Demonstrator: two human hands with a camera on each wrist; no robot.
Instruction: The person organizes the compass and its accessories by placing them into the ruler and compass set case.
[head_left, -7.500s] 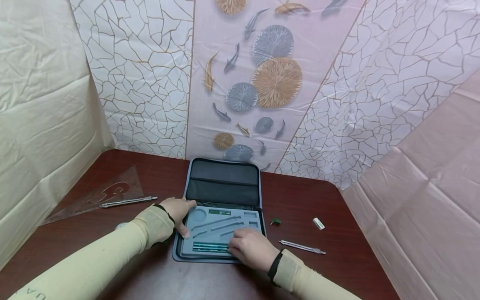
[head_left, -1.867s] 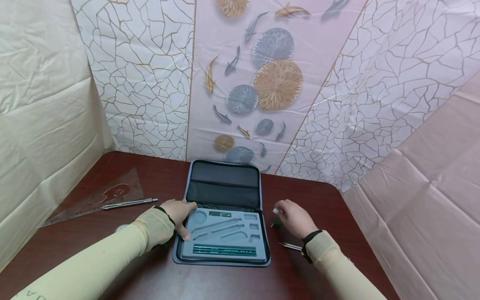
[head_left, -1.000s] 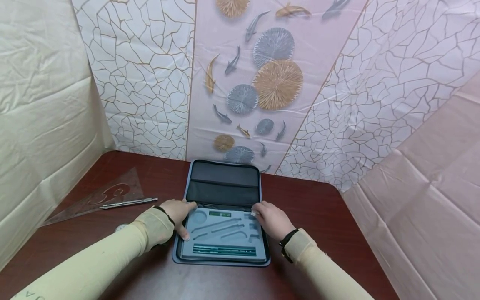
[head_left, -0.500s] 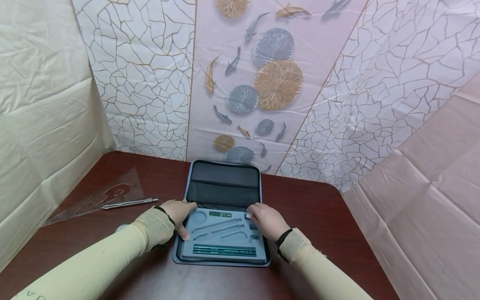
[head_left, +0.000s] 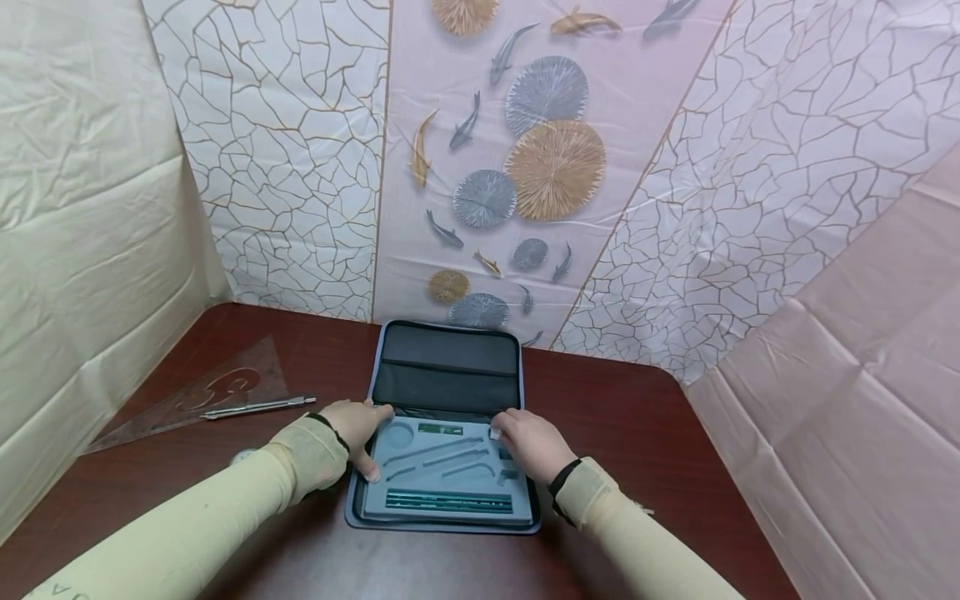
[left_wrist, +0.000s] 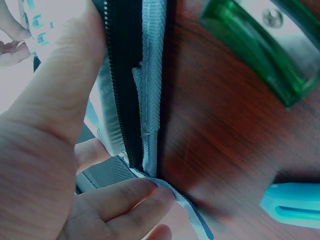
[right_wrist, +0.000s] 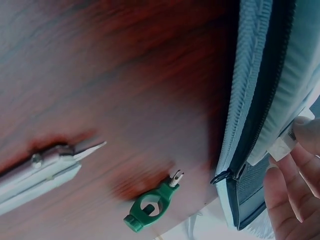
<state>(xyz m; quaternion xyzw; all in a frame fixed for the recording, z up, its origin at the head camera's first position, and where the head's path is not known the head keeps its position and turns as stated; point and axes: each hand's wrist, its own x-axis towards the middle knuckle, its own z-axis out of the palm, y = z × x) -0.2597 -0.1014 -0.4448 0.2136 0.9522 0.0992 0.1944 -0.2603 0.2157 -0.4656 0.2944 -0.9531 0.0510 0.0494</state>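
On the table lies an unfolded blue-grey zip case with a moulded grey tray. My left hand grips the case's left side, thumb on the tray's edge; in the left wrist view its fingers reach the hinge strip. A small white eraser is pinched between the thumb and fingers of my right hand, at the tray's upper right recess. The right wrist view shows the eraser close up. Green pencils fill the front slot. A small green box sits in the back slot.
Left of the case lie a clear set square, a silver compass, a green pencil sharpener and a turquoise piece. To the right are another compass and a green compass attachment, mostly behind my right arm in the head view.
My right hand has left the pencils, picked up the eraser from the table's right side and carried it left to the tray's upper right recess. My left hand has stayed in place.
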